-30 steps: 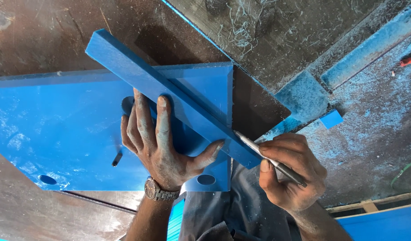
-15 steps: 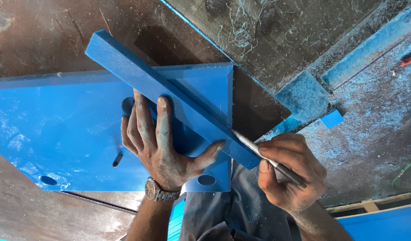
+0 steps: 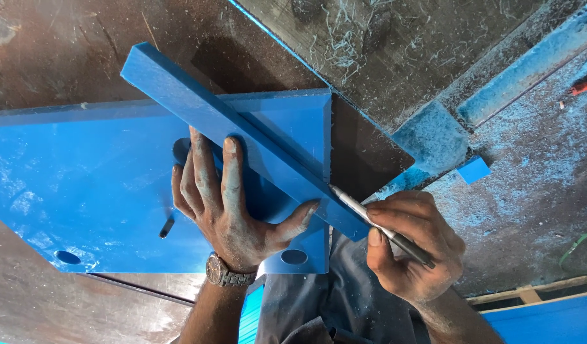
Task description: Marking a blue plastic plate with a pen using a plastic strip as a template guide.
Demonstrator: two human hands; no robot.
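A long blue plastic bar (image 3: 230, 124) lies diagonally across a flat blue plastic plate (image 3: 83, 178) with drilled holes. My left hand (image 3: 226, 204) is spread flat on the plate, fingers and thumb pressed against the bar's lower edge. My right hand (image 3: 411, 245) grips a thin metal scriber (image 3: 379, 226) like a pen. Its tip touches the bar's upper edge near the bar's lower end.
The plate rests on a dark brown bench (image 3: 64, 51). Blue shavings and dust cover the surface at the right (image 3: 536, 185). A small blue offcut (image 3: 474, 170) lies there, and a wooden strip (image 3: 529, 294) runs at the lower right.
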